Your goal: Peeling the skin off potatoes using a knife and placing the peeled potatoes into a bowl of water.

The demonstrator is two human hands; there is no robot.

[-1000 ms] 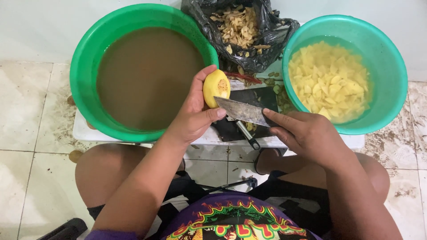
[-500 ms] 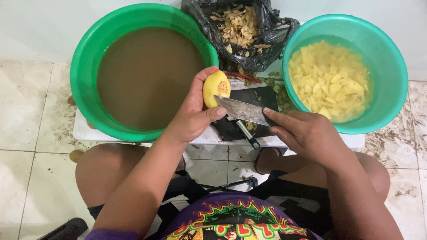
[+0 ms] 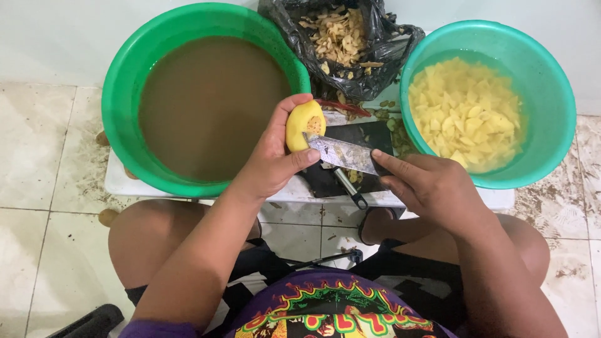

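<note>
Our left hand (image 3: 272, 164) grips a peeled potato (image 3: 305, 125); our right hand (image 3: 432, 188) clasps the knife (image 3: 341, 154), its blade touching the potato. At two o'clock the teal bowl (image 3: 551, 150) is already heaped with cut pieces (image 3: 463, 112), so much is done; this potato is still uncut.

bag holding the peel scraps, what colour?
Black: the plastic bag between the two green basins shows plainly in the head view.

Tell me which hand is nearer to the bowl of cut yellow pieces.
Right. The right hand holds the knife just below and left of that bowl's rim. The left hand grips the yellow peeled potato farther left, beside the bowl of brown water.
</note>
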